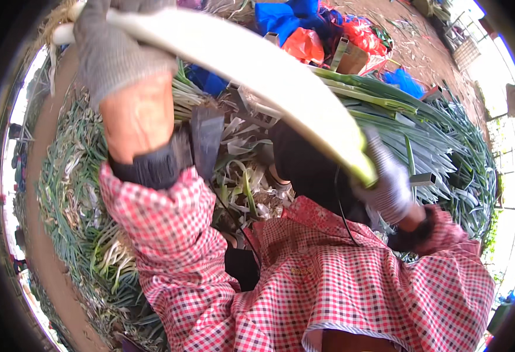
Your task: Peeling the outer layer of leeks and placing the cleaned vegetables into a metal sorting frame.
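Note:
A long, thick white leek point(251, 64) slants across the upper view, its green end toward the right. My left hand point(107, 50), in a grey knitted glove, is closed round it near the root end at the upper left. A second white stalk end point(63, 34) with roots shows beside that hand. My right hand point(386, 182), in a pale striped glove and blurred by motion, is at the leek's green end, with fingers above it and thumb side below. The grip looks closed on the leek, though the fingertips are smeared.
Long green leeks point(410, 135) lie in a large heap at the right. Loose leaves and trimmings point(75, 176) cover the ground at the left. Blue and red plastic bags point(304, 44) lie ahead, near a metal frame end point(423, 179). A bundle of stalks point(190, 97) lies beyond my left wrist.

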A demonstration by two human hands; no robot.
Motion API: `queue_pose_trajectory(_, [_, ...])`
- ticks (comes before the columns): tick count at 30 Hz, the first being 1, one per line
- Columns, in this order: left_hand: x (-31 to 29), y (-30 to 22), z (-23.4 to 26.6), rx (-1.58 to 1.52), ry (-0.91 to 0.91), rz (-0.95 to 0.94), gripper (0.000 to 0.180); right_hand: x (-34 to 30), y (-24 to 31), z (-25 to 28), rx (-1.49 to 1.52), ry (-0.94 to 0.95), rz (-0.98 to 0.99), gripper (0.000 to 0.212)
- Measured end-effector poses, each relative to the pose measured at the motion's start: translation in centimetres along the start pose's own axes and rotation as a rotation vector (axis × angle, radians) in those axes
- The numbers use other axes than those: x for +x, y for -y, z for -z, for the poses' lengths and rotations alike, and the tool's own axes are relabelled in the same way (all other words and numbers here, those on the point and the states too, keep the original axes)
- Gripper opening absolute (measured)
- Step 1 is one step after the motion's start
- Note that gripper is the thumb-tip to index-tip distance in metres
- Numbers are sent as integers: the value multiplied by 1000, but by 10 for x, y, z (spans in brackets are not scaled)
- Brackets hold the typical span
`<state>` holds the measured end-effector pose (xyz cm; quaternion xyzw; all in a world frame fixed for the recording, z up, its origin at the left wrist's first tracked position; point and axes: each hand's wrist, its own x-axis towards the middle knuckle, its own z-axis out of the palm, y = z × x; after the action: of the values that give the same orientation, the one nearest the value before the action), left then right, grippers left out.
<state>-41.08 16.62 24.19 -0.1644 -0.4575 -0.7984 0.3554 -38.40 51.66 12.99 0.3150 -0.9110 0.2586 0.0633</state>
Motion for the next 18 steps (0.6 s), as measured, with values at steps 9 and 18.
queue_pose_trajectory(9, [-1,229,38,-822,-88,604,41,136,-146,180,-1151,-56,414,51])
queue_pose_trajectory(18, [-97,411,113,-30,-858,1244,46,142,-241,-2,-598,837,-24,87])
